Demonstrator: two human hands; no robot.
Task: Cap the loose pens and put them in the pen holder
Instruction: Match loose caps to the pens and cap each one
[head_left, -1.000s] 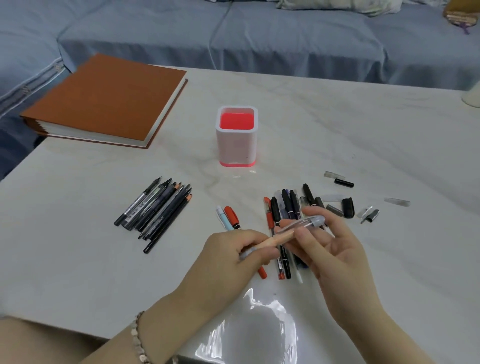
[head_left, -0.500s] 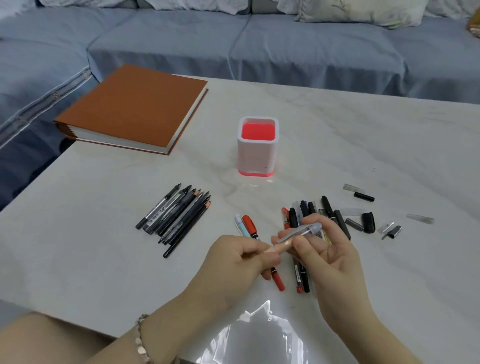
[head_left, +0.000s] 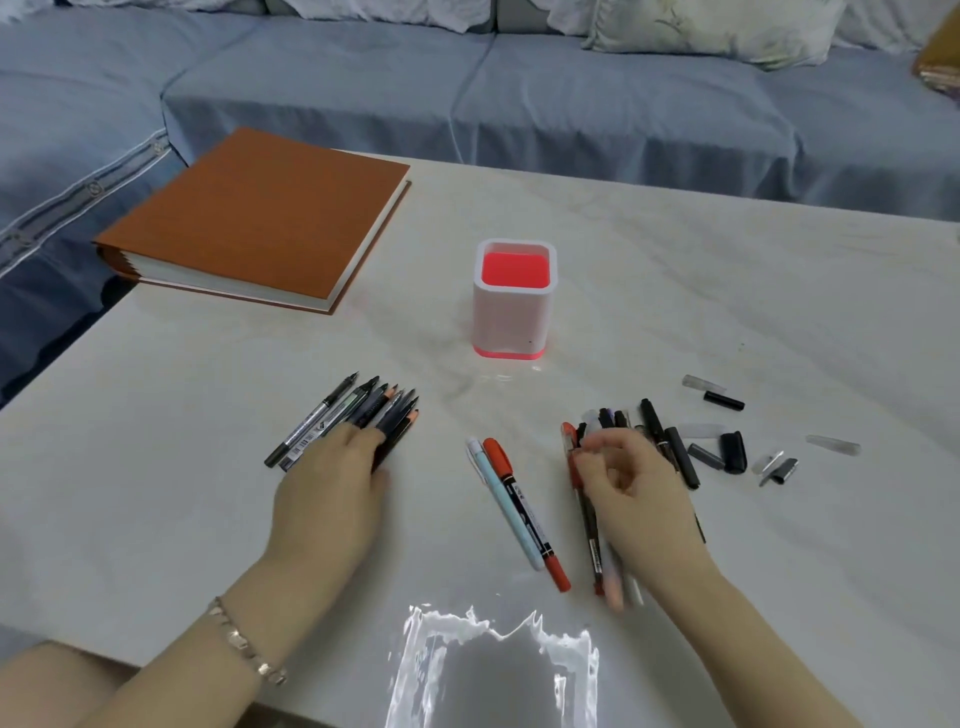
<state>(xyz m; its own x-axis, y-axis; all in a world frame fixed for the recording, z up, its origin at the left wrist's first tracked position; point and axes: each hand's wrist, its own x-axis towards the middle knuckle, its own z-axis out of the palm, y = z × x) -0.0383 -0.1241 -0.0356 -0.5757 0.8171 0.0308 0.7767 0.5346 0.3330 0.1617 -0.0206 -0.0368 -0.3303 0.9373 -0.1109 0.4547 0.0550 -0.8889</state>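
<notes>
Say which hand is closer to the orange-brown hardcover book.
Left. The left hand rests on the row of dark pens, on the same side as the orange-brown book; the right hand is farther right, on the mixed pen pile.

Living room: sofa (head_left: 519, 93), cushions (head_left: 717, 26)

The table (head_left: 727, 291) has a pale, marble-veined top, smooth and glossy enough to throw back a bright glare near its front edge. The pen holder (head_left: 514, 317) looks like matt white plastic outside, with translucent red lining and base (the red tints the tabletop beneath). The book (head_left: 260, 218) has a matt rust-orange cover and white paper page edges. The pens (head_left: 332, 421) are smooth plastic; the loose caps (head_left: 832, 446) are frosted clear or shiny black plastic. The sofa (head_left: 571, 104) wears matt blue cloth. The bracelet (head_left: 241, 642) looks metallic.
</notes>
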